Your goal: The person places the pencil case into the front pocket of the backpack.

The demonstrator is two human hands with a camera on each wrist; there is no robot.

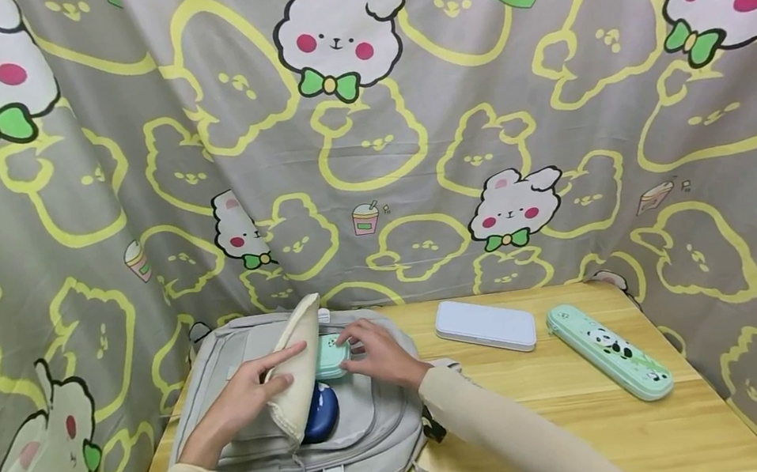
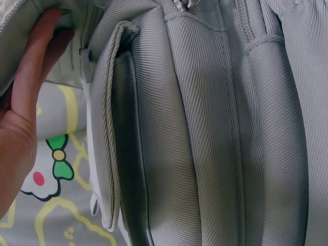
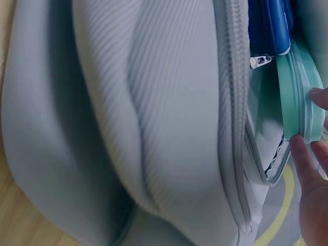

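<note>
A grey backpack lies on the table with its front pocket unzipped. My left hand holds the pocket flap lifted toward the left. Inside the pocket is a small mint-green zip case, gripped at its right side by the thumb and fingers of my right hand. The right wrist view shows the zipper edge of this mint case between the fingertips and the pocket. Just nearer to me, a dark blue rounded case sits in the pocket, partly hidden by the flap.
Right of the backpack, a white flat box lies on the wooden table. Farther right is a long mint pencil case with panda pictures. A grey patterned curtain hangs behind and at both sides.
</note>
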